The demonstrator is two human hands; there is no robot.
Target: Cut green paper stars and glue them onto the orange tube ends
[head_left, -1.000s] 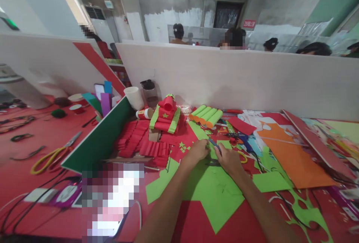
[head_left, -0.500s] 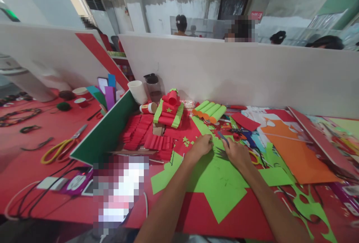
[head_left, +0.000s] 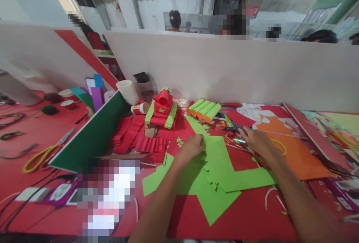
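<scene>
My left hand is closed, its fingertips at the left edge of a cut green paper sheet. Whatever it may pinch is hidden. My right hand is closed around scissors; the yellow handle loop shows beyond the hand and a silver blade points left. Just behind those fingers lies a glue gun with a dark blue body. A larger green paper lies flat underneath, with small cuttings along the notched edge above it. Several small green stars rest left of my left hand.
A red paper model with green strips stands behind pleated red paper. Green rolls with orange ends lie right of it. A green divider board, white cup and orange paper flank the work.
My right hand has moved right, away from my left hand, with the scissors. More of the cut green sheet is uncovered between them. The view has shifted slightly.
</scene>
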